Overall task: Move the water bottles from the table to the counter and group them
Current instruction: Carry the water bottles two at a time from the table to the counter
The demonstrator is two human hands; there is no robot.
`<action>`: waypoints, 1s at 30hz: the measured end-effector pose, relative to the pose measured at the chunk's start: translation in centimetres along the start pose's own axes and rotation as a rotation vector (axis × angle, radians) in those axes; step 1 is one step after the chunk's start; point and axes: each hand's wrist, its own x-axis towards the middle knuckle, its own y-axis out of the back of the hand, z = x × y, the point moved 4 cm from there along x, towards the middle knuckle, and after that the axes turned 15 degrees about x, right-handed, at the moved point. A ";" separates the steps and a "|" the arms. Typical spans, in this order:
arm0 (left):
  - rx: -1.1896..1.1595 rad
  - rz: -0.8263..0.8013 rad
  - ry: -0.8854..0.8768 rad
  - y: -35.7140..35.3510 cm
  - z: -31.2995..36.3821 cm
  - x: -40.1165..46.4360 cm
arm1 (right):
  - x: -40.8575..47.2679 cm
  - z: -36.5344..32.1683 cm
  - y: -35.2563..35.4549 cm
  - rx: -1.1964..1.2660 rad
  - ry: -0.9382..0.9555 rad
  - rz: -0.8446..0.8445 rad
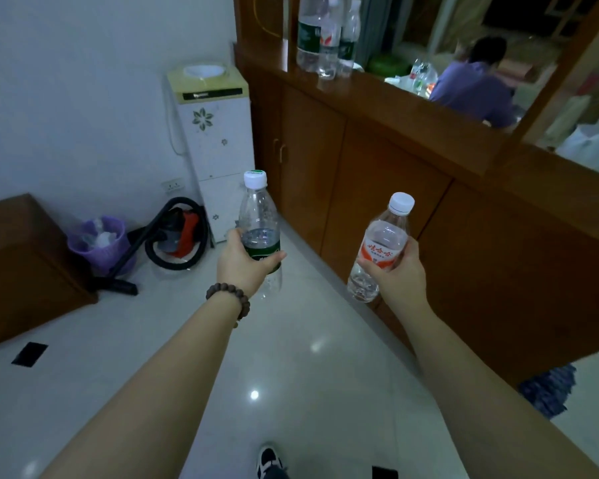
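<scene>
My left hand (244, 262) grips a clear water bottle with a green label (259, 216) around its middle, held upright above the floor. My right hand (396, 271) holds a second clear bottle with a red and white label (382, 245), tilted slightly right. Both bottles have white caps. Up on the wooden counter (412, 108), at the top of the view, three water bottles (327, 36) stand close together. The counter lies ahead and above both hands.
A white water dispenser (211, 140) stands left of the counter's cabinets (377, 188). A vacuum cleaner (173, 236) and a purple bin (99, 242) sit on the tiled floor by a low wooden cabinet (18, 267). A person in purple (474, 88) is behind the counter opening.
</scene>
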 end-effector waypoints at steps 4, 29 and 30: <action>0.001 -0.024 -0.061 -0.8 2.5 8.1 | 6.7 -2.0 -3.1 0.006 0.025 0.029; -0.026 0.040 -0.329 -14.6 23.2 52.2 | 54.5 -9.3 -9.8 0.118 0.251 0.084; -0.029 0.044 -0.337 -15.2 24.1 53.9 | 56.6 -9.5 -9.8 0.108 0.256 0.083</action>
